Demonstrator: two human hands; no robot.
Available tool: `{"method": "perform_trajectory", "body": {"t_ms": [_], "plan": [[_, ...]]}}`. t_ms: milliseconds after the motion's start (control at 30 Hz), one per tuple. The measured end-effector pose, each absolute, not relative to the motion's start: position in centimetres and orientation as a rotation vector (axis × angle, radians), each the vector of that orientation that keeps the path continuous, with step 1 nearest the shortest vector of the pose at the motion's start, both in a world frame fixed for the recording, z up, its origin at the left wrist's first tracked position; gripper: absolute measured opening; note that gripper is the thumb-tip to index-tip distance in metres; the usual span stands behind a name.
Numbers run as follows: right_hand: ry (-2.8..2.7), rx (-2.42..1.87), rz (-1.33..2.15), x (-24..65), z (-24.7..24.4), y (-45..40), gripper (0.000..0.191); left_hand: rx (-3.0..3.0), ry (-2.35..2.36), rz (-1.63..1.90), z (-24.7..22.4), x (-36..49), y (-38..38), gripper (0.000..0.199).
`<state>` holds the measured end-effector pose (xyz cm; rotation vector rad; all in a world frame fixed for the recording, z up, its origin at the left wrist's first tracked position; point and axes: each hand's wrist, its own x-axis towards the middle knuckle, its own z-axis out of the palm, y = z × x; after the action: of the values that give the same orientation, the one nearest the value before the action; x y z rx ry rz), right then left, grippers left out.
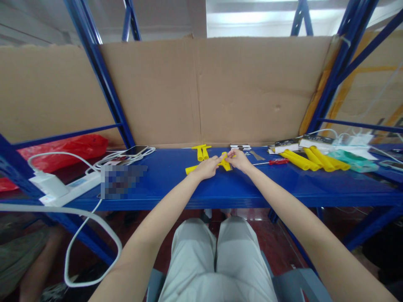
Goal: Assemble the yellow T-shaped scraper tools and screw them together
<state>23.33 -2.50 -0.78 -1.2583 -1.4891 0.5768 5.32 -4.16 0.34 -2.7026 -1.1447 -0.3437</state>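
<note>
A yellow plastic scraper (225,163) lies on the blue bench, its tubular handle reaching left beneath my left hand (206,167). That hand is closed around the handle, with a finger stretched towards the head. My right hand (238,161) is pinched at the scraper's head; whatever sits between its fingertips is too small to make out. Just right of it lies a screwdriver (277,162) with a red handle. Small screws (247,153) and flat metal blades (257,155) are behind the right hand. Two more yellow scrapers (202,152) lie behind my left hand.
Yellow tubular handles (310,159) are piled at the right beside a green plastic bag (354,161) and black-and-white boxes (286,146). On the left are a white power strip (75,188), coiled white cable (138,155) and a red bag (66,153). Cardboard (201,92) walls the back.
</note>
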Motion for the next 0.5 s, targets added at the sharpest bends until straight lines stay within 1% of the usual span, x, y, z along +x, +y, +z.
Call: {"method": "perform_trajectory", "body": {"t_ms": [67,133,233,300,400,500], "plan": [[-1.523,-1.268,0.453,23.6,-1.1,-2.0,0.026,-2.7,-1.115,-0.31,0.4,5.3,-4.2,0.062],[-1.525,-1.29,0.405,23.8,-1.3,-1.7,0.028,-2.696,-1.088,-0.286,0.4,5.4,-4.2,0.059],[-1.487,-1.339,0.428,23.9,-1.4,-1.7,0.035,-2.689,-1.075,-0.293,0.4,5.3,-4.1,0.056],[-1.437,-1.382,0.468,23.8,-1.1,-2.0,0.036,-2.687,-1.081,-0.32,0.4,5.3,-4.0,0.055],[-1.338,-1.425,0.599,23.5,-0.4,-2.8,0.028,-2.678,-1.091,-0.386,0.4,5.2,-3.9,0.055],[-1.364,-1.401,0.875,23.3,0.7,-4.1,0.013,-2.668,-1.098,-0.445,0.3,5.1,-3.8,0.055]]}}
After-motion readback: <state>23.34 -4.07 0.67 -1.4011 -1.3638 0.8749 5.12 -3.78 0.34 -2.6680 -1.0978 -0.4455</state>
